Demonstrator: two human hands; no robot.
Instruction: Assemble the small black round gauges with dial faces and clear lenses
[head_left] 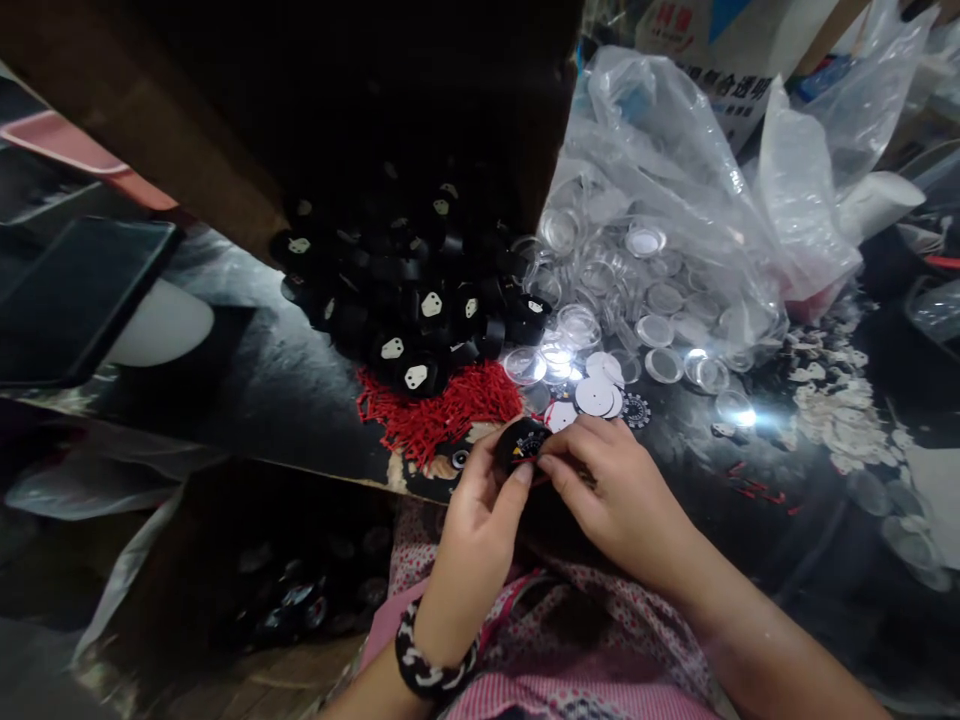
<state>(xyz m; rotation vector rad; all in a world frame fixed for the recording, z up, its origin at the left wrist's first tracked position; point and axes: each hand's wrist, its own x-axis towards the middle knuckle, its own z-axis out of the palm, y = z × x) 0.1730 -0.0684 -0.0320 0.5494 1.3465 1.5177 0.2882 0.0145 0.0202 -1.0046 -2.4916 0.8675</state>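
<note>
My left hand (484,505) is closed around a small black round gauge (523,443) with a printed dial face, tilted up toward me. At its right edge, the fingertips of my right hand (600,470) are pinched together; whatever they grip is hidden. A bit of red shows on the dial's lower part. Just beyond my hands lie white discs (595,396) and a black printed dial disc (636,409). Behind my left hand spreads a heap of thin red pointers (442,405).
Many black round housings (431,305) spill from a dark box (420,90). Clear round covers (652,330) lie by a plastic bag (675,150). White small parts (840,400) are piled right. A phone (75,295) stands left, and the table edge (330,470) runs before me.
</note>
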